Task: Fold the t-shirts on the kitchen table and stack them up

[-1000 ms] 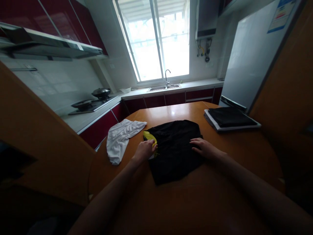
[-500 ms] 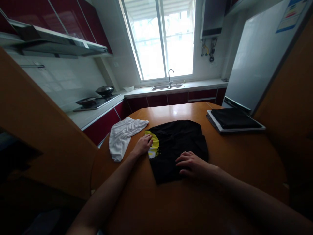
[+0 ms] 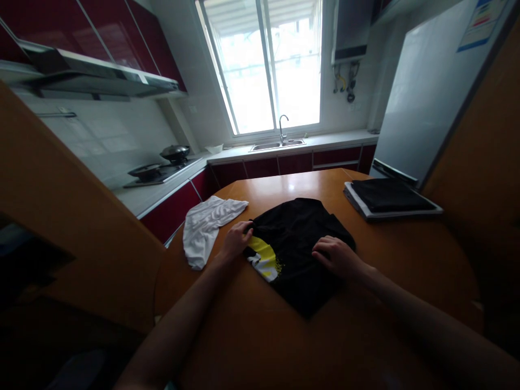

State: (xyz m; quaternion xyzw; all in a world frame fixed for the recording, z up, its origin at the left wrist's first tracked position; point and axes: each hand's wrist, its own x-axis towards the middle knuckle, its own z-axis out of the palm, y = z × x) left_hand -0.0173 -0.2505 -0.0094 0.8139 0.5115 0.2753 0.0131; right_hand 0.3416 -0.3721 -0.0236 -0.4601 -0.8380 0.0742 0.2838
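A black garment (image 3: 300, 244) with a yellow and white print lies folded on the wooden table (image 3: 252, 336), turned at an angle. My left hand (image 3: 238, 238) is at its left corner, above the print, with fingers closed on the cloth edge. On the right part of the black cloth rests my right hand (image 3: 335, 254), its fingers bent and close together; whether they pinch any fabric is hidden. A crumpled white garment (image 3: 203, 227) lies just left of my left hand, touched by neither hand.
At the table's right back sits a folded stack of dark and white cloth (image 3: 390, 197). Beyond the table are a counter with a sink (image 3: 276, 145), a stove with pans (image 3: 148, 172) at the left, and a fridge (image 3: 430, 92) at the right.
The black garment has turned, its near corner now pointing toward me and to the right. My right hand has moved right and slightly away; my left hand has shifted slightly left.
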